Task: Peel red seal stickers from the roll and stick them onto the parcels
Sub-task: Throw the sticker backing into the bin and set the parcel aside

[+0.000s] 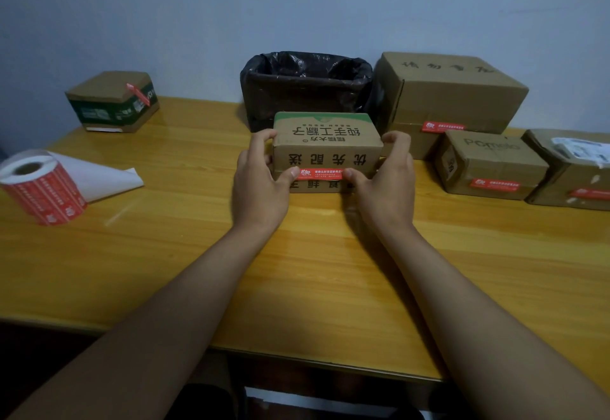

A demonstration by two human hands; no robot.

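On the wooden surface [165, 254] your hands, left [260, 185] and right [383, 185], grasp the middle parcel [326, 145], thumbs pressing its red seal sticker [321, 173] flat; every parcel in view looks sealed.

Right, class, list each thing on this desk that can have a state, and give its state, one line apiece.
Middle box: gripped by both hands, red sticker across its front seam.
Left hand: thumb pressing the sticker's left end.
Right hand: thumb pressing its right end.
Sticker roll: upright, white backing strip trailing loose.
Bin: open, black liner inside.
Far-left box: sticker over its top edge.
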